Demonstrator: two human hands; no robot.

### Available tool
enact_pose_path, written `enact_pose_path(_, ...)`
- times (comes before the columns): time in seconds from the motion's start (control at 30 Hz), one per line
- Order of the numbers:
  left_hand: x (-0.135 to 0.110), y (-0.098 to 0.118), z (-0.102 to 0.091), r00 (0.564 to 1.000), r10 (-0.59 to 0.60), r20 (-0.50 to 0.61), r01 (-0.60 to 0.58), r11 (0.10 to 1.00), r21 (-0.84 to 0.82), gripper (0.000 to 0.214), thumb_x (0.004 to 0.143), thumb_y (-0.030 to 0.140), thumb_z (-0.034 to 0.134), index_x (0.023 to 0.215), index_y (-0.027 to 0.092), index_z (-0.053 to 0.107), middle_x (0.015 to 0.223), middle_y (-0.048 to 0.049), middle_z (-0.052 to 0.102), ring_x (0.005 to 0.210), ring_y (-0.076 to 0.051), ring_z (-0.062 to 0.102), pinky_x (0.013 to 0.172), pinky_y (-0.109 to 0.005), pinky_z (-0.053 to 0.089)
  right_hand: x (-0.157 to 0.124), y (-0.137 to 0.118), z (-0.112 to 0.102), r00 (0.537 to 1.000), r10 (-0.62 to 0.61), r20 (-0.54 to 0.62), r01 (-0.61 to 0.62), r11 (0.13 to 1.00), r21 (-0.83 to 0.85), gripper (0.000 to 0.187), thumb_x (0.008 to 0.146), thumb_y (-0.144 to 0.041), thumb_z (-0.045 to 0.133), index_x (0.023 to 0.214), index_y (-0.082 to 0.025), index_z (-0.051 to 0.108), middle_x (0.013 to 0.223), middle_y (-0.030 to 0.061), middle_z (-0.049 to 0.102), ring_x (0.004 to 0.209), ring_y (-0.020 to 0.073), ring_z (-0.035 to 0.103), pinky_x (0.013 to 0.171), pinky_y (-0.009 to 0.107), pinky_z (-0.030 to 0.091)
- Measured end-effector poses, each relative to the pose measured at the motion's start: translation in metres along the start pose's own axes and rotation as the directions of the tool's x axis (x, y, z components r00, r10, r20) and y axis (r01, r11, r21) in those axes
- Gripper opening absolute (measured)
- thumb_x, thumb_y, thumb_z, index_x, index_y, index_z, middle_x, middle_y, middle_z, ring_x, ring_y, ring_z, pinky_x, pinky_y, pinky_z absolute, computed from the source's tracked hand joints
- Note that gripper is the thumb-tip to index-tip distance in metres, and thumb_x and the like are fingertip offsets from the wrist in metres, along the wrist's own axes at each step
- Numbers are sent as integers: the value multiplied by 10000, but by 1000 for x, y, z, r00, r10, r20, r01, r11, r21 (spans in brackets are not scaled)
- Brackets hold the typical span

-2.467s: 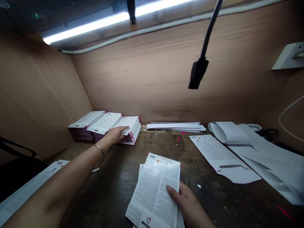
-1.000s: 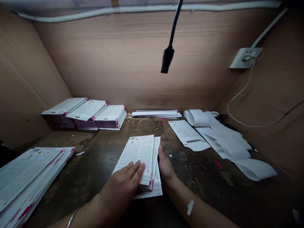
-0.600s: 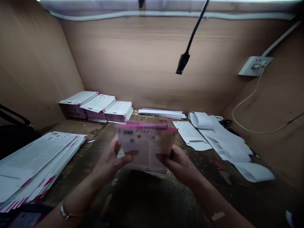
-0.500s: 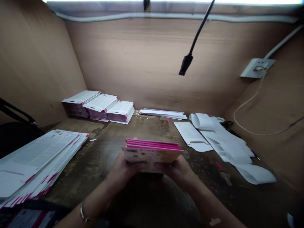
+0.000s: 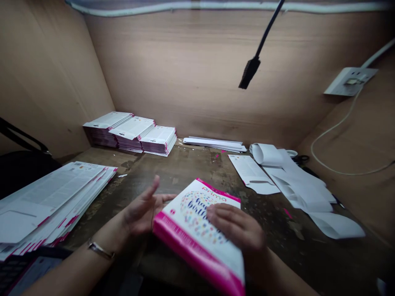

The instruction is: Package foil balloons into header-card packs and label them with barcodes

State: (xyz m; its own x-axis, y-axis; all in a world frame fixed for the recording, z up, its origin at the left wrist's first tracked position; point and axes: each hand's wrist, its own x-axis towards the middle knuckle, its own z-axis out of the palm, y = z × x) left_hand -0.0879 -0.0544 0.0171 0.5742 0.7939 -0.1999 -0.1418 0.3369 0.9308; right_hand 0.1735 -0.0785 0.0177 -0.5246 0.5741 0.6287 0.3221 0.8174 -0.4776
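White printed sleeves lie at nine o'clock from the pink-and-white packet, three stacks between ten and eleven. The left hand, at nine, is open-palmed, thumb raised; its contact with the packet is unclear. The packet slants over the worktop; the right hand, at three, grasps its right edge. Curled white paper lies towards two.

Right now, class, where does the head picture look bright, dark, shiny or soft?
Head view: the back wall is brighter, while the table darkens toward the bottom edge; head view again: the pack has a glossy pink border catching a pale sheen, and the right hand's fingers look slightly soft.
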Motion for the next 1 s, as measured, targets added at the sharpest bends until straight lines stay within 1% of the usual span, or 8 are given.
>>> enact_pose_path(0.1, 1, -2, 10, 954, -253, 161, 283, 938, -200, 540, 760, 451, 665, 1120, 54, 601, 1018, -200, 694, 932, -298, 675, 878, -434, 500, -15, 2, 6, 980, -135, 146, 155, 978, -137, 604, 843, -114, 596, 1366, -356, 417, 1291, 9, 573, 1248, 231, 478, 1097, 439, 319)
enact_pose_path(0.17, 3, -5, 18, 981, -185, 60, 195, 950, -245, 457, 736, 258, 717, 1136, 86, 579, 1008, -173, 703, 889, -275, 688, 858, -423, 513, -20, 8, 2, 997, 72, -9, -73, 986, -149, 601, 848, -152, 596, 1384, -342, 402, 1447, 13, 396, 1366, 256, 289, 1128, 477, 239)
enact_pose_path(0.23, 4, -8, 25, 996, -18, -90, -6, 967, -256, 438, 750, 216, 709, 1148, 126, 549, 1055, -151, 694, 928, -279, 677, 866, -443, 513, -21, 15, -5, 882, 426, -204, -420, 905, 72, 593, 880, -256, 570, 1425, -287, 339, 1506, 65, 291, 1371, 280, 271, 1106, 499, 275)
enact_pose_path(0.33, 5, -19, 31, 940, 208, -272, -233, 970, -64, 365, 784, 261, 690, 1105, 167, 545, 1091, -104, 686, 994, -276, 649, 895, -442, 507, -15, 19, -10, 692, 721, -11, -622, 604, 498, 637, 900, -411, 532, 1446, -206, 275, 1393, 162, 457, 1236, 293, 483, 985, 463, 441)
enact_pose_path(0.53, 10, -51, 42, 819, 473, -326, -365, 866, 341, 324, 856, 331, 586, 1142, 192, 527, 1182, -90, 633, 1076, -254, 592, 951, -408, 476, -8, 0, 18, 736, 675, -50, -566, 655, 501, 311, 858, -383, 607, 1115, -208, 588, 1124, 101, 657, 1006, 277, 616, 837, 361, 511)
enact_pose_path(0.8, 22, -46, 39, 901, 207, -382, -143, 971, 190, 463, 808, 297, 606, 1213, 142, 445, 1132, -145, 635, 1029, -272, 618, 893, -458, 510, 0, 15, 23, 580, 805, 125, -665, 379, 644, 413, 783, -442, 667, 1071, -192, 509, 1061, 119, 673, 911, 286, 654, 772, 411, 534)
enact_pose_path(0.9, 21, -55, 31, 843, 398, -361, -57, 735, 676, 496, 800, 265, 611, 1269, 195, 465, 1181, -124, 607, 1138, -277, 551, 970, -494, 451, -5, 37, 34, 469, 864, 183, -755, 284, 590, 439, 712, -483, 683, 962, -180, 487, 929, 112, 694, 792, 289, 676, 698, 430, 542)
enact_pose_path(1.0, 19, -64, 28, 870, 493, -6, -163, 299, 940, 305, 872, 255, 533, 1170, 275, 598, 1240, -73, 589, 1221, -257, 475, 1014, -465, 423, -13, 51, 33, 427, 887, 178, -825, 301, 478, 378, 685, -456, 674, 885, -180, 510, 886, 103, 691, 783, 291, 668, 679, 420, 532)
